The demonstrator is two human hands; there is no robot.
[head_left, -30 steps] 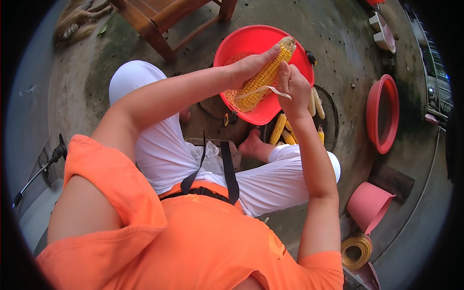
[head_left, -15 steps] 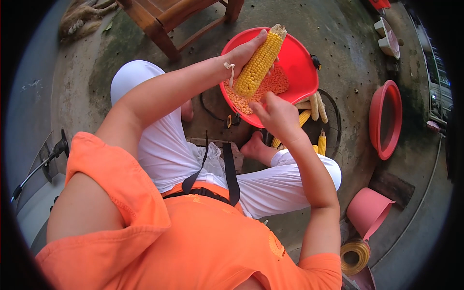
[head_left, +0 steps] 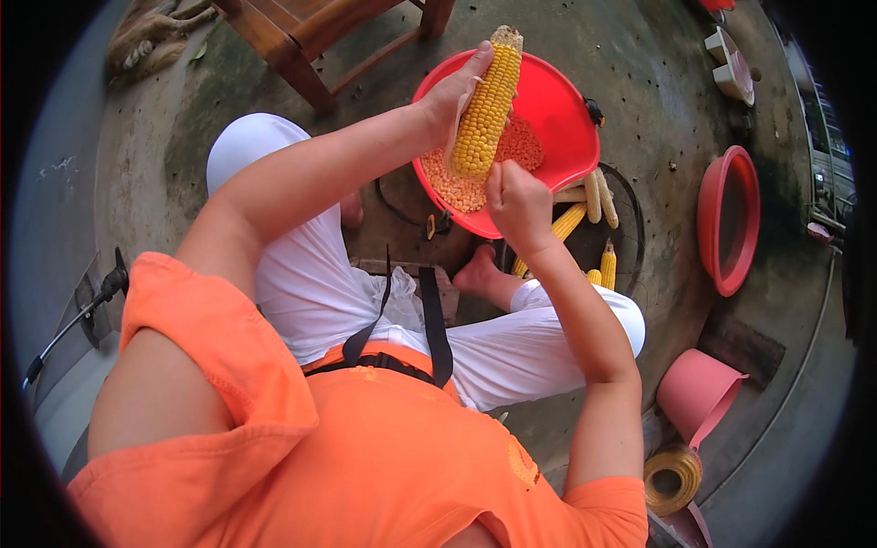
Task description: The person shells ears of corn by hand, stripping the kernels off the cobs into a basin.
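Observation:
My left hand [head_left: 449, 102] is wrapped round a yellow ear of corn [head_left: 487, 111], holding it tilted above a red basin [head_left: 553, 96]. The ear's pale end points up and away from me. My right hand [head_left: 520, 203] is closed in a fist right at the ear's lower end, thumb side against it. What those fingers hold, if anything, is hidden. Loose orange-yellow corn kernels [head_left: 461, 190] lie in the near part of the basin. Beside the basin on the right lie pale bare cobs [head_left: 598, 198] and yellow ears of corn [head_left: 568, 222].
A wooden chair [head_left: 320, 41] stands beyond my left knee. To the right are a shallow red tub [head_left: 729, 222], a pink bucket [head_left: 699, 395] lying tilted and a roll of yellowish tape [head_left: 673, 479]. White containers [head_left: 731, 68] sit farther back. A black strap [head_left: 437, 320] hangs at my waist.
My left hand and the ear have shifted slightly up and to the left, the ear now more upright. My right hand has closed from loosely curled fingers and met the ear's lower end.

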